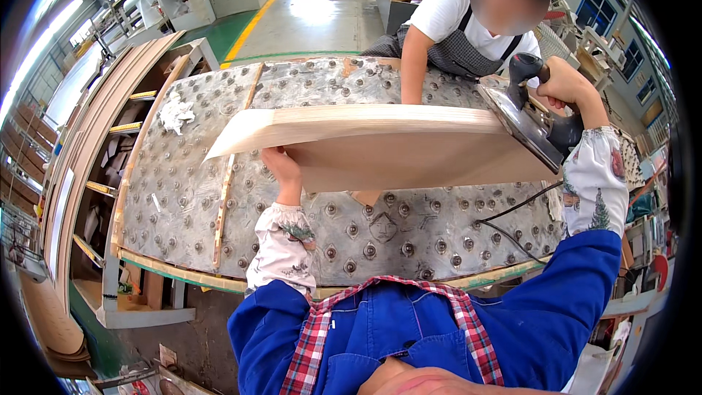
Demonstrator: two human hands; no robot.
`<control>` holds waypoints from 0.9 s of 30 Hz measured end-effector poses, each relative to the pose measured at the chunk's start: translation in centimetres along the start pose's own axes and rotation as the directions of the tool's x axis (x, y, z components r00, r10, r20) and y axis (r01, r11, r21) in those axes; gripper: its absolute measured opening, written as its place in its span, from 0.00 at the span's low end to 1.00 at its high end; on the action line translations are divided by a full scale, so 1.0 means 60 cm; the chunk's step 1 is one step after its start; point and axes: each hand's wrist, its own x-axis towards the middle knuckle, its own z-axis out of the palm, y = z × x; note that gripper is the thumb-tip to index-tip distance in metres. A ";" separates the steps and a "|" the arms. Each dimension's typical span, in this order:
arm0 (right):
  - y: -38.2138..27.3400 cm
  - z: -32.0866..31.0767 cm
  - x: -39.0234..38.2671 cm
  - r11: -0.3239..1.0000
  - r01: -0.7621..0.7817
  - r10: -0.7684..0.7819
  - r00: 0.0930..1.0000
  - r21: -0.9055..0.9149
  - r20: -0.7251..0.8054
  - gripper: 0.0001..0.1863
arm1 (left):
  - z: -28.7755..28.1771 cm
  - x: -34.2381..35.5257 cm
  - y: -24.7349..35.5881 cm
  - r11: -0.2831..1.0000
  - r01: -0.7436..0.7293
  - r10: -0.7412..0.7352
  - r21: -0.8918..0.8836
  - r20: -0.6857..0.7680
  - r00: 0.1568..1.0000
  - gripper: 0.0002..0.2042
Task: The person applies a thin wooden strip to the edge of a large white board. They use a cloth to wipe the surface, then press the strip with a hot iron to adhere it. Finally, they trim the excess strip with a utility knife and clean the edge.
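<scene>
clutching iron [525, 118], right grip [570, 89]; seemingly holding pale-edged tan board [409, 157], left grip [283, 168]

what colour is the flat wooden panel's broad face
The flat wooden panel's broad face is light brown; best seen in the head view.

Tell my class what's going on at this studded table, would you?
The wearer's right hand grips a black-handled iron at the right end of a brown board. The left hand is at the board's left end, beneath a pale strip that runs along the upper edge and sticks out past it. Across the table, a co-worker leans in.
</scene>
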 end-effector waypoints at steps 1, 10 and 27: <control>0.002 0.002 0.001 0.999 0.031 -0.031 0.999 -0.022 -0.016 0.05 | 0.005 0.002 -0.001 0.989 -0.046 0.044 0.141 0.020 0.999 0.13; -0.192 0.073 0.028 0.841 0.523 -0.536 0.841 -0.142 -0.078 0.16 | 0.016 -0.004 0.014 0.924 -0.213 0.214 0.316 0.031 0.976 0.10; -0.553 0.182 0.026 0.721 0.639 -0.670 0.742 -0.268 -0.031 0.14 | 0.036 -0.010 -0.032 0.992 -0.122 0.123 0.010 -0.042 0.992 0.17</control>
